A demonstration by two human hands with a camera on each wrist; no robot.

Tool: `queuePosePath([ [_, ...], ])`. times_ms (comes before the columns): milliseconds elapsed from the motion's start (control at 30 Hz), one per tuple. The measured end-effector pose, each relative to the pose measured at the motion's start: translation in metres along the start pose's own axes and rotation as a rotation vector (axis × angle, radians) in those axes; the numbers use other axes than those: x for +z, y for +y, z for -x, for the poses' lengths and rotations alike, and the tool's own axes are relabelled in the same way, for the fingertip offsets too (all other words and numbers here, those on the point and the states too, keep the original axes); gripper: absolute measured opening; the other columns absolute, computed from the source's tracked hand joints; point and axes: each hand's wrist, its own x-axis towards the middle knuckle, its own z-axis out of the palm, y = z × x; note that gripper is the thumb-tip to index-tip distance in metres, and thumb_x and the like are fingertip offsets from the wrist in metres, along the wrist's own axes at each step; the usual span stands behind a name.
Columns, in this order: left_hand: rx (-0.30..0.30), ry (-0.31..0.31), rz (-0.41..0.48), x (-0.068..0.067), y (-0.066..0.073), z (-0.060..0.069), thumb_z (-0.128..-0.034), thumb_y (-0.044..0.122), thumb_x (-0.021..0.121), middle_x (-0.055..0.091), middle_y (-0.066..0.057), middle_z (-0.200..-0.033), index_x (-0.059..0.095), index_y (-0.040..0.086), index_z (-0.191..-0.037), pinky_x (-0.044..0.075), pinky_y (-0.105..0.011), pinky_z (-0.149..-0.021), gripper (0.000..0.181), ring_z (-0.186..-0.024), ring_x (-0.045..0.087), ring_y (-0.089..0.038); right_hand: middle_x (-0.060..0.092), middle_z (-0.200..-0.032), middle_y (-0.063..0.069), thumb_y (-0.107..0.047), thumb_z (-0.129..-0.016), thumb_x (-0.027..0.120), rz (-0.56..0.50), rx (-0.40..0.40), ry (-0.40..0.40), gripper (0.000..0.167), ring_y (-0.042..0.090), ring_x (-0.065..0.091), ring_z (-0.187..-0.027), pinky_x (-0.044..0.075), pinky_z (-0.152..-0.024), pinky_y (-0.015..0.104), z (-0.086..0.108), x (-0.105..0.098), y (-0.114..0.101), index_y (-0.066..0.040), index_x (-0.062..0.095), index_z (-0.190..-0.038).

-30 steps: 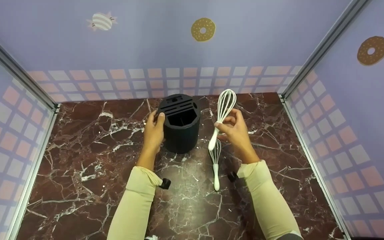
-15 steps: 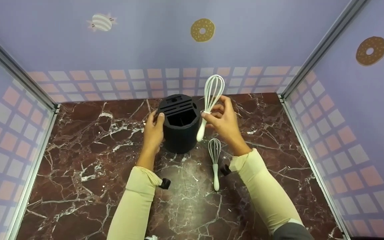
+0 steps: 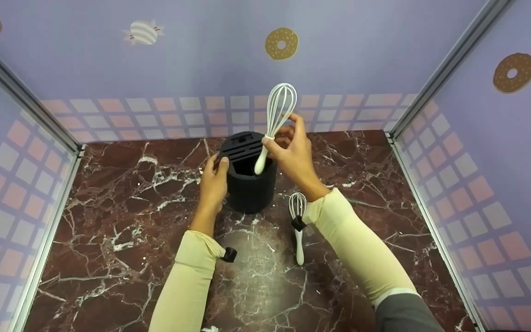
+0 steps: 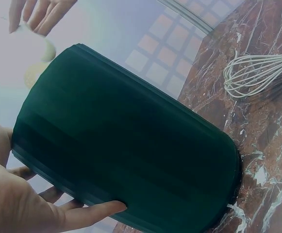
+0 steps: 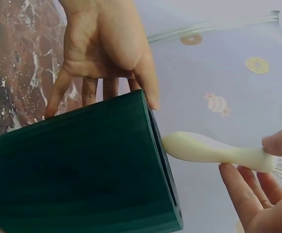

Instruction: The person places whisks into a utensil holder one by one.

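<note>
A dark utensil holder [image 3: 251, 191], round with a slotted top, stands upright on the marbled surface. My left hand [image 3: 213, 182] holds its left side, thumb at the top rim and fingers spread along the wall, as the left wrist view [image 4: 165, 145] shows for the holder's side. My right hand [image 3: 295, 150] pinches a white whisk [image 3: 281, 106] where handle meets wires. Its wire loops point up, and the handle [image 5: 194, 146] tilts down over the holder's large opening. From the head view I cannot tell whether the handle's tip has entered.
A second whisk [image 3: 299, 246] lies on the marbled surface [image 3: 122, 221], partly covered by the right cuff's black clip [image 3: 298, 223]. Patterned walls [image 3: 191, 55] with metal corner strips close in the back and sides.
My right hand has carried the whisk left and up from beside the holder to above its opening. The left hand and holder have stayed in place.
</note>
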Motion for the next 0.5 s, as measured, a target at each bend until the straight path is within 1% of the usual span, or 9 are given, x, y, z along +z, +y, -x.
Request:
queuePosePath([
  [200,0.002,0.005,0.008,0.0,-0.001,-0.001,-0.1076,0.043,0.047,0.044,-0.012,-0.157,0.038,0.016,-0.158,0.04,-0.044,-0.119,0.058,-0.147,0.042,-0.029,0.068,-0.111,0.013,-0.007,-0.089,0.078,0.049,-0.038,-0.018,0.067,0.025,0.071,-0.096,0.064,-0.073,0.036,-0.002,0.014,0.005,-0.015,0.039,-0.142],
  [333,-0.003,0.009,0.003,0.0,0.0,0.0,-0.1075,0.043,0.048,0.043,-0.012,-0.158,0.037,0.017,-0.158,0.04,-0.044,-0.119,0.058,-0.148,0.041,-0.03,0.069,-0.109,0.012,-0.01,-0.09,0.077,0.128,-0.094,-0.038,0.063,0.023,0.073,-0.095,0.063,-0.077,0.034,-0.002,0.021,0.013,-0.009,0.039,-0.141],
  [500,-0.008,0.011,-0.004,0.0,-0.001,0.0,-0.107,0.045,0.048,0.042,-0.012,-0.159,0.037,0.017,-0.158,0.04,-0.045,-0.118,0.059,-0.148,0.04,-0.03,0.07,-0.112,0.011,-0.013,-0.091,0.076,0.252,-0.12,-0.062,0.057,0.019,0.074,-0.097,0.06,-0.084,0.032,-0.001,0.028,0.023,-0.005,0.041,-0.135],
])
